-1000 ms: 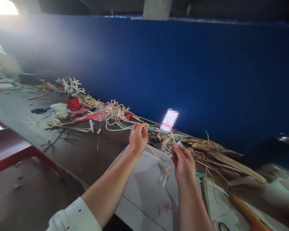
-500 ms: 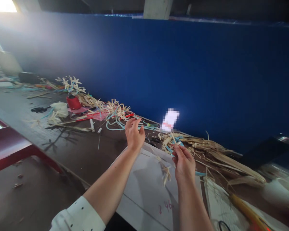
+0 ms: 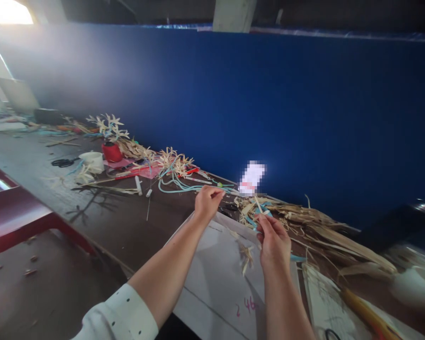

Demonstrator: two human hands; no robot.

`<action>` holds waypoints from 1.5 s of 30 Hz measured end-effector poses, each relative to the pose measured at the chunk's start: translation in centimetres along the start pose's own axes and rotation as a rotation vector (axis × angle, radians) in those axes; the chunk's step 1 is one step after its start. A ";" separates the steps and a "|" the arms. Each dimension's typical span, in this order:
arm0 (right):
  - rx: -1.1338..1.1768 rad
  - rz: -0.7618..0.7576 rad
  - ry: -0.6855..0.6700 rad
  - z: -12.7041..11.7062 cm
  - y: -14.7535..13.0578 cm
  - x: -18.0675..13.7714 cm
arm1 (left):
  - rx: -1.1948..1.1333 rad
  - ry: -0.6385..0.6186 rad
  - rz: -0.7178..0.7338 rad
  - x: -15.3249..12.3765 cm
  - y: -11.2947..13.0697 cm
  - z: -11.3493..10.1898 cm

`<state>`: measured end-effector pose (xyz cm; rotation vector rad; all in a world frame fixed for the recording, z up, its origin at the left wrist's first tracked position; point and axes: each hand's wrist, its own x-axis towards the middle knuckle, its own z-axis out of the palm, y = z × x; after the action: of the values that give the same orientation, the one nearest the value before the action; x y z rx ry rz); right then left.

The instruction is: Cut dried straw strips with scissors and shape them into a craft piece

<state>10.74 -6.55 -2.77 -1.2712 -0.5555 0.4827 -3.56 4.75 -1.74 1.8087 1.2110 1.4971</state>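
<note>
My right hand [image 3: 274, 238] pinches a short, thin pale stick [image 3: 258, 205] that points up from the thumb and fingertips. My left hand [image 3: 208, 203] is raised to its left, apart from it, with thumb and fingers pressed together; whether anything fine is between them is too small to make out. Below both hands lies a white board [image 3: 212, 264] with red handwritten marks. On it, between my forearms, is a small dried straw-like flower [image 3: 246, 257]. Behind my right hand lie pale dried husk strips [image 3: 311, 215] and bits of light-blue cord.
Several straw flowers [image 3: 173, 160] on light-blue stems lie at the back, near a red thread spool [image 3: 112, 152], a white cup [image 3: 93, 161] and black scissors [image 3: 64, 163]. A red stool [image 3: 21, 212] stands left. A blue partition [image 3: 269, 94] bounds the table; a blurred-out bright panel [image 3: 252, 177] leans there.
The fingers of my left hand have closed from spread to a pinch, and the hand has moved slightly right and lower. My right hand keeps its hold on the pale stick.
</note>
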 end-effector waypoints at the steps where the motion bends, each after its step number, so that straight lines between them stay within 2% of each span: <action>1: 0.005 -0.006 0.004 0.0 0.0 0.0 | -0.099 0.033 -0.043 0.2 0.1 0.0; 5: 0.047 -0.045 0.051 0.1 -0.4 -0.2 | -0.370 0.137 -0.239 0.9 0.1 -0.3; 8: 0.074 -0.077 0.083 0.1 -0.7 -0.3 | -0.259 0.137 -0.187 0.9 -0.2 -0.8; 11: 0.103 -0.073 0.101 0.0 -1.0 -0.4 | 0.164 -0.043 -0.029 0.4 -0.2 -1.5; 14: 0.120 -0.066 0.118 0.0 -1.2 -0.4 | 0.460 -0.201 -0.031 -0.1 0.4 -2.2; 17: 0.110 -0.082 0.120 0.0 -1.0 -0.2 | 0.546 -0.272 0.023 -0.4 1.1 -2.7; 22: 0.121 -0.099 0.119 0.1 -0.9 -0.3 | 0.595 -0.485 0.208 -0.9 1.3 -3.0; 25: 0.131 -0.101 0.106 0.1 -1.1 -0.4 | 0.652 -0.552 0.236 -1.3 1.0 -2.9; 38: 0.157 -0.072 0.063 0.2 -1.4 -0.6 | 0.681 -0.695 0.086 -0.8 0.9 -2.4; 45: 0.169 -0.083 0.054 0.2 -1.4 -0.6 | 0.622 -0.631 0.083 -0.4 0.6 -2.3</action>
<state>10.17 -7.14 -1.45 -1.0924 -0.5088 0.4159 -5.54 3.76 -0.82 2.4850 1.3425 0.4907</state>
